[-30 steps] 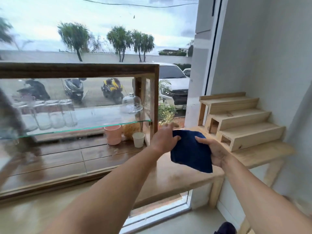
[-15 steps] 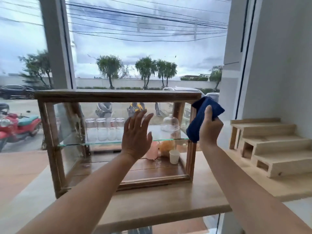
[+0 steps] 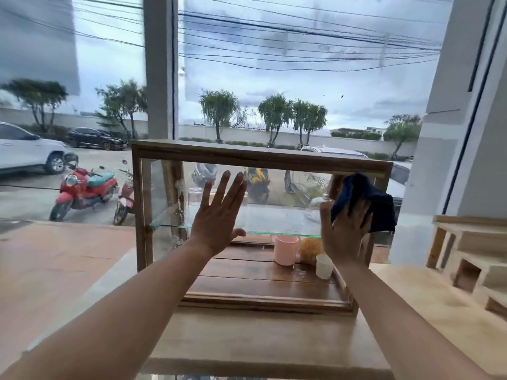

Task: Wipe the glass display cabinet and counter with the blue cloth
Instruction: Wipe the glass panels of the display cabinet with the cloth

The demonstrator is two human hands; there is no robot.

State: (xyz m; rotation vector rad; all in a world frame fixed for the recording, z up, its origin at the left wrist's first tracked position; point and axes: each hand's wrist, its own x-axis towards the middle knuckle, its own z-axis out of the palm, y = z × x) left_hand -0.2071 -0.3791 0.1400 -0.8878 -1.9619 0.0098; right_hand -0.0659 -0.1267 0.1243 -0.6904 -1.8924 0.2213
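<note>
Soft overcast daylight from the window (image 3: 301,78); wide-angle edges bend, slight blur throughout.

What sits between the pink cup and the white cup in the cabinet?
A yellow-orange lump on the cabinet floor, shown in the head view.

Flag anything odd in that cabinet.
White smears streak the cabinet glass at its left end, and a small wet-looking patch lies on its floor beside the white cup. Nothing looks broken or tipped.
</note>
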